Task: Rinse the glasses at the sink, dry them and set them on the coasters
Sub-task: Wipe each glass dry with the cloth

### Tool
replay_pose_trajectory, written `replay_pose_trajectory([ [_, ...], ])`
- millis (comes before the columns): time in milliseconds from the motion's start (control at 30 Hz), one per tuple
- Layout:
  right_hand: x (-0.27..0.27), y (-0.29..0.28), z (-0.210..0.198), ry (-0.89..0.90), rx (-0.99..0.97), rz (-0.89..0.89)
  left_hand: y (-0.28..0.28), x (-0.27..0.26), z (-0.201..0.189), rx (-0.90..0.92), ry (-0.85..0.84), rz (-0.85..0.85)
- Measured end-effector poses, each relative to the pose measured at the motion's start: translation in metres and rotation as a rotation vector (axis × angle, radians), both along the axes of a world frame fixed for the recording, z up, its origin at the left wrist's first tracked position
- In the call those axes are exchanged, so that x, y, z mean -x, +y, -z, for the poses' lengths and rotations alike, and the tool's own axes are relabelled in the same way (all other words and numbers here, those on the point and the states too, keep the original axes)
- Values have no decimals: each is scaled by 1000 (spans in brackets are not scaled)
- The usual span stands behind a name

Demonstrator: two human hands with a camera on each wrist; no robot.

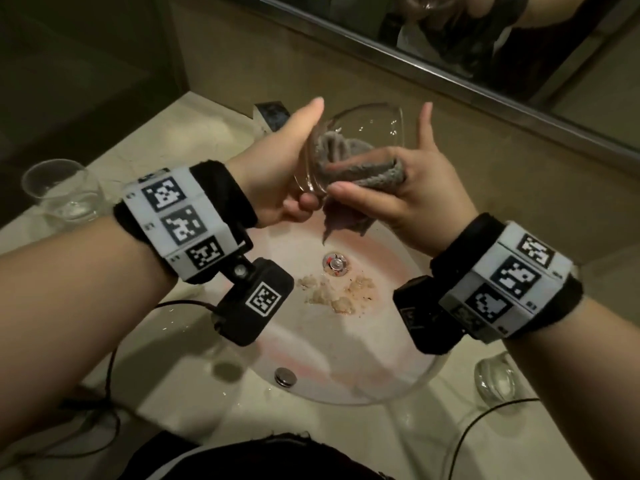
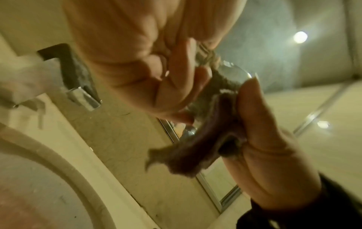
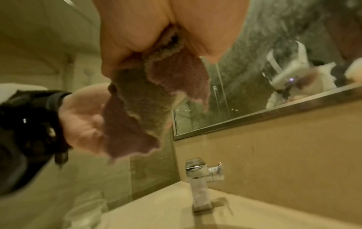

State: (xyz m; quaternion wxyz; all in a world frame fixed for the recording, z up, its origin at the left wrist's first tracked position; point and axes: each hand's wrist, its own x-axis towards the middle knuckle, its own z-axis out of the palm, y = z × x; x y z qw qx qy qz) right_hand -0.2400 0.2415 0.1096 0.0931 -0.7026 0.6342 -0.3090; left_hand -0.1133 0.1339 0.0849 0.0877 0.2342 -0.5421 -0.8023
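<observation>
Two hands work one glass [image 1: 349, 147] above the sink [image 1: 398, 393]: the left hand [image 1: 277, 168] is curled round its base and lower wall, thumb up along the side, while the right hand [image 1: 408, 188] pinches a grey cloth [image 1: 360, 171] between thumb and bent fingers and has it stuffed through the mouth, index finger standing straight and clear. The glass lies tilted, its long axis running from the base in the left palm up and away to the rim, which opens toward the right hand and the mirror [image 1: 519, 46]. The cloth's loose tail hangs from the right hand over the drain [image 1: 335, 264]. By the look of it this is the drying step, and the wipe turns on the right fingers reaching along that axis while the left hand keeps the base steady. A second glass [image 1: 62, 192] stands on the counter at far left, a third [image 1: 495, 379] at near right, both well apart from the hands. The tap [image 3: 199, 182] stands behind the basin, under the raised glass. Pale scraps [image 1: 339, 292] lie by the drain. No coasters show in any view, so the set-down spot cannot be told
</observation>
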Motion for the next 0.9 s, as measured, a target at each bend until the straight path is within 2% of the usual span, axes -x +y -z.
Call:
replay_pose_trajectory([
  [67,-1,0,5,-84,-25,41,-4,3,7,33,17,-82],
  [100,-3,0,6,-181,-43,74,-3,5,9,85,16,-135],
  [167,-6,-1,7,-535,-110,166,2,7,13,374,-50,-277],
  [233,-5,-5,7,-890,-229,235,3,7,16,788,-66,-403],
  [300,-3,-8,3,-1007,-312,237,5,2,18,1024,17,-377],
  [333,-3,-8,1,-991,-315,244,3,-1,20,1039,58,-340],
  [400,-2,-9,-6,-887,-254,269,3,-1,22,954,69,-306],
  [433,-2,-7,-9,-755,-218,269,4,1,20,839,77,-301],
  [467,-1,-6,-11,-560,-181,240,4,3,18,634,70,-285],
  [533,1,-4,-14,-159,-136,115,4,6,10,140,65,-114],
  [567,2,-2,-15,-40,-132,70,2,6,8,-19,68,-32],
  [633,5,1,-16,48,-135,23,-1,5,6,-91,88,20],
  [700,4,-1,-14,-17,-134,2,-3,6,10,-40,122,-56],
  [733,1,-3,-11,-102,-117,19,-3,6,10,32,128,-152],
  [767,1,-5,-6,-267,-120,70,-2,7,13,177,127,-258],
  [833,-4,-8,-2,-655,-164,199,1,5,17,679,61,-465],
  [867,-5,-9,-2,-795,-210,246,3,3,16,882,56,-487],
  [900,-6,-10,-3,-845,-251,273,4,0,18,981,80,-448],
])
